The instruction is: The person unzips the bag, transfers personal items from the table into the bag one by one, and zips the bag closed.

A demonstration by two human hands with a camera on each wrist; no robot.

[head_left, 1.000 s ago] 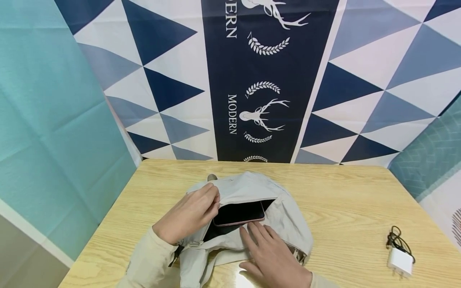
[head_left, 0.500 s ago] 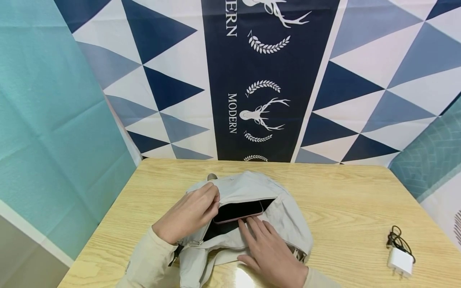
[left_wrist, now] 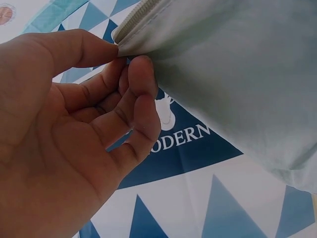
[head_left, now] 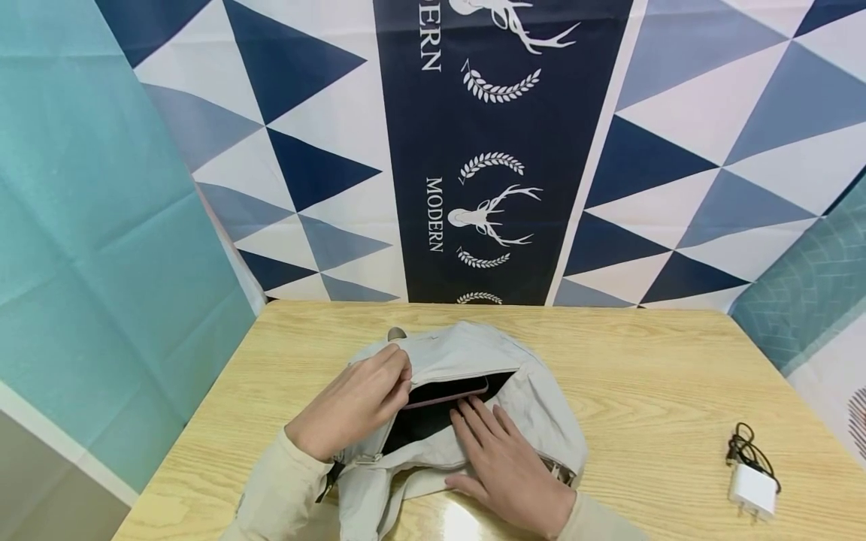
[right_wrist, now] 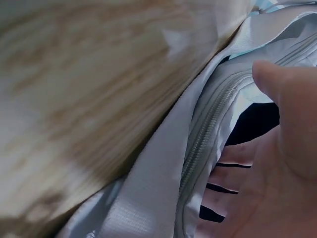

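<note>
A pale grey fabric bag [head_left: 467, 349] lies on the table with its zippered mouth gaping. Inside the opening is a phone [head_left: 448, 390] with a dark face and a pink edge, partly hidden by the bag's upper side. My left hand [head_left: 358, 398] pinches the upper zipper edge between thumb and fingers; the left wrist view shows the fabric [left_wrist: 237, 79] lifted from that pinch. My right hand [head_left: 509, 469] has its fingers extended over the lower lip, fingertips inside the mouth close to the phone's edge. Whether they touch the phone cannot be told.
At the right of the wooden table [head_left: 649, 391] lies a white charger plug [head_left: 753, 490] with a black cable [head_left: 746, 453]. A grey strap [head_left: 433, 482] hangs at the bag's near side. Patterned cloth [head_left: 325, 173] rises behind the table's back edge.
The phone has slid farther back and deeper into the bag, so less of it shows. My right hand's fingers have followed it slightly inward. My left hand keeps its pinch.
</note>
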